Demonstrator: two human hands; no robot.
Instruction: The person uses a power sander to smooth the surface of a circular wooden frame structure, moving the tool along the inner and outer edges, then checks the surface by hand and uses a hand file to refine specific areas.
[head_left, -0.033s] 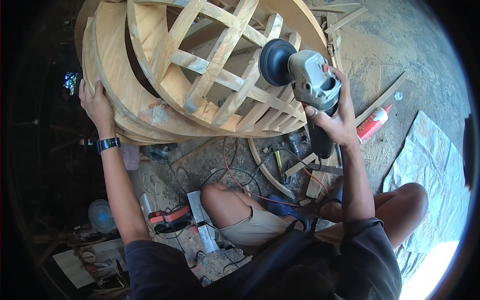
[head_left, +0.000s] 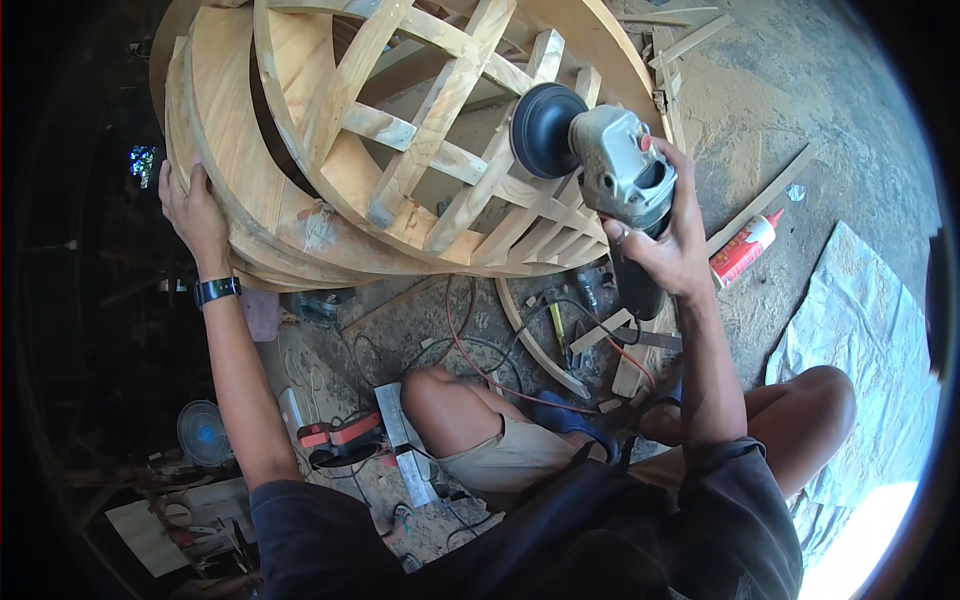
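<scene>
Right at the edges, then: the left hand point(head_left: 193, 212) was up against the outer rim of the curved wooden frame point(head_left: 225, 95), half open, its fingers partly bent, and whether it gripped or only leaned I couldn't tell. Across to the other side, and there was the right hand point(head_left: 680, 245), closed firmly round the grinder point(head_left: 622, 175), thumb on the near side! The black round pad point(head_left: 548, 130) stood over the right part of the lattice point(head_left: 440, 130); touching or just clear of the slats, I couldn't say. The grinder's dark handle poked out past the frame's lower right edge, with gaps showing between the slats beside the pad. Tight company for the right wrist: a red and white bottle point(head_left: 745, 250) lay just beside it. The frame's lower edge curved round well apart from the folded knees.

Down to the floor point(head_left: 790, 110), grey and dusted pale. A bent wooden strip point(head_left: 538, 340) and loose cords point(head_left: 470, 350) lay between frame and legs, a crumpled silvery sheet point(head_left: 850, 330) spread out at the right, and off in the dark left side stood a fan point(head_left: 203, 433).
</scene>
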